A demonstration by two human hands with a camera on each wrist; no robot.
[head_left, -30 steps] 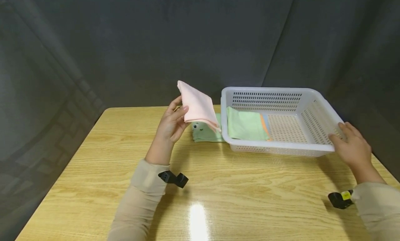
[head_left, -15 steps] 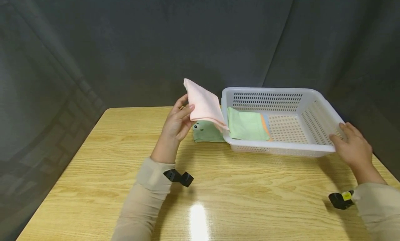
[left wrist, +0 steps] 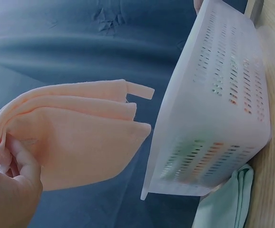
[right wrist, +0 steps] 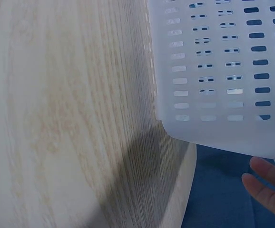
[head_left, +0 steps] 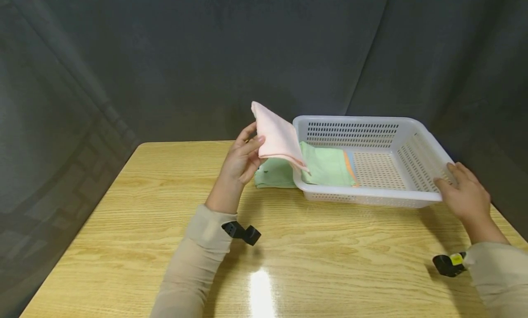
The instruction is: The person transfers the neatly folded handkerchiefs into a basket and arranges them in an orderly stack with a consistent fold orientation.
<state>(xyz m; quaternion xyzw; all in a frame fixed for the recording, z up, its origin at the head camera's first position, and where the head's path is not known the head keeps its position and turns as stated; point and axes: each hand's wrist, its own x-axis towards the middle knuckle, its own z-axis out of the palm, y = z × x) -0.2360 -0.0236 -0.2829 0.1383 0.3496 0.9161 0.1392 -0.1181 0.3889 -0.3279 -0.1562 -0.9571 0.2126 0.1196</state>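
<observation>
A folded pink towel (head_left: 278, 137) hangs in the air, pinched at its left edge between the thumb and fingers of my left hand (head_left: 238, 161). Its lower right corner overlaps the left rim of a white plastic basket (head_left: 367, 192) in the head view; the left wrist view shows the towel (left wrist: 80, 137) apart from that rim. My right hand (head_left: 468, 194) grips the basket's right rim. Inside the basket, at its left end, lies a folded light green towel (head_left: 326, 164), with orange and blue edges showing beside it.
Another folded green towel (head_left: 274, 173) lies on the wooden table (head_left: 330, 254) against the basket's left side, partly covered from view by the pink towel. A dark curtain (head_left: 206, 57) hangs behind the table. A small black camera (head_left: 243, 232) sits on each wrist.
My left hand has carried the pink towel to the right, from left of the basket to its left rim. The right hand and the basket have stayed nearly still.
</observation>
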